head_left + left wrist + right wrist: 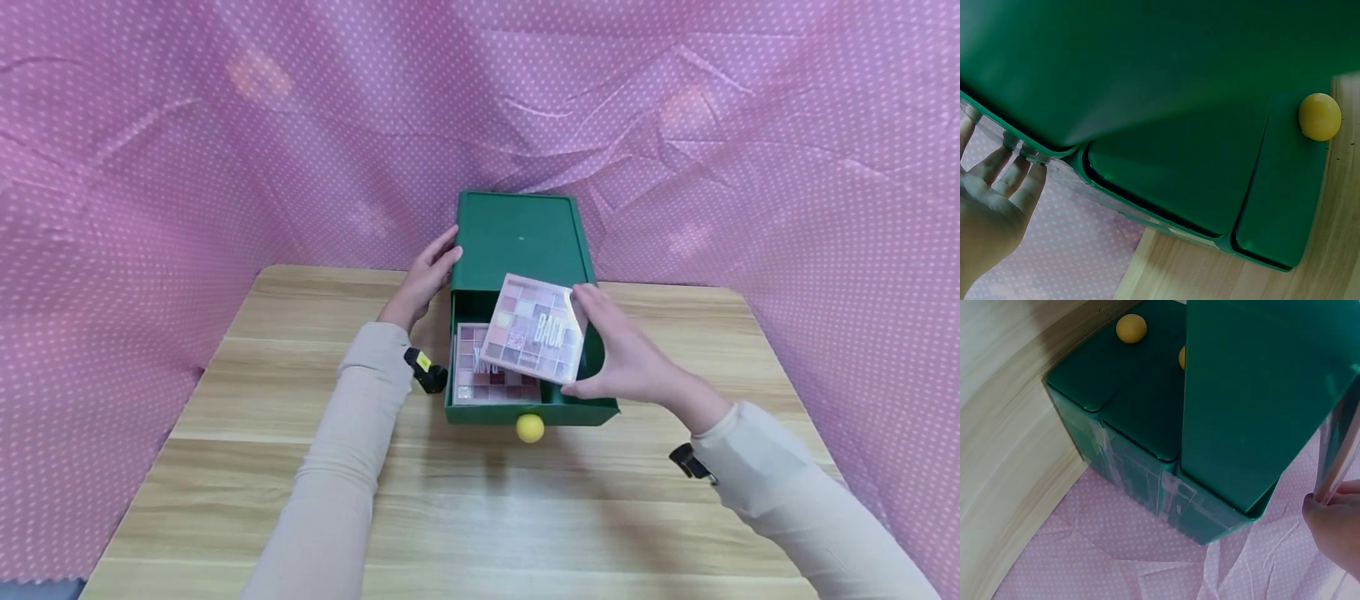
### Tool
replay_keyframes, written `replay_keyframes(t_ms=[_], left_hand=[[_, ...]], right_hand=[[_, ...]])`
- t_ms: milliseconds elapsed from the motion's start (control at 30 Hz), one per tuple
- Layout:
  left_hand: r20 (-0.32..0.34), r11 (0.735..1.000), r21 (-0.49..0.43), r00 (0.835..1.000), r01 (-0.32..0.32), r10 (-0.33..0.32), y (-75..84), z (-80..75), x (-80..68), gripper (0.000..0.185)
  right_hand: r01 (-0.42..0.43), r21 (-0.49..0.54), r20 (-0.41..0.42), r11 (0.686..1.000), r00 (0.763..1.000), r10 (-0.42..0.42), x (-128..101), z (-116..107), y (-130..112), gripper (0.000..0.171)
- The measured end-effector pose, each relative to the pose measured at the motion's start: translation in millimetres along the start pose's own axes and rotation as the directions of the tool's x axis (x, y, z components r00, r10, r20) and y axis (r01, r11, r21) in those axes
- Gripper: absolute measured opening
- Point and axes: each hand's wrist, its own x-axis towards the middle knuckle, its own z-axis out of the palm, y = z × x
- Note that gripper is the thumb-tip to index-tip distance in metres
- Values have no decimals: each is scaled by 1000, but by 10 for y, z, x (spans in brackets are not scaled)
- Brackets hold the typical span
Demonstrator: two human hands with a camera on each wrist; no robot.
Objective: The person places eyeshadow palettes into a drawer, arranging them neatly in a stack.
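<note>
A green drawer box point(517, 237) stands at the back of the wooden table point(525, 517). Its top drawer point(581, 410), with a yellow ball knob point(530, 427), is pulled out toward me. A pink eyeshadow palette point(480, 379) lies flat in the drawer's left side. My right hand point(592, 342) pinches a second palette point(532, 329), marked BACK, by its right edge and holds it tilted just above the drawer. My left hand point(431, 271) rests with straight fingers against the box's left wall. In the left wrist view those fingers point(1019, 181) touch the box point(1166, 75) near its edge.
Pink dotted cloth point(225, 125) hangs behind and to both sides of the table. The right wrist view shows the box point(1147, 419) with two yellow knobs point(1130, 328) on its lower drawer fronts. A black camera mount point(426, 369) sits on my left wrist beside the drawer.
</note>
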Motion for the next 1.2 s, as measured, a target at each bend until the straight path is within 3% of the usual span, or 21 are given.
replay_keyframes(t_ms=[200,633,900,1200], left_hand=[[-2,1000,4,1000,-2,2,-3,-3,-6,45],[-3,1000,-8,1000,-5,5,-17,4,-14,45],[28,998,-47,999,-40,42,-18,4,-34,46],[20,998,-34,999,-48,48,-13,10,-43,46]], right_hand=[[51,4,69,999,996,-51,36,63,6,111],[20,1,202,1000,979,-20,126,131,19,105],[4,-11,245,1000,970,-1,185,188,27,102],[7,-53,297,999,955,9,229,243,12,102]])
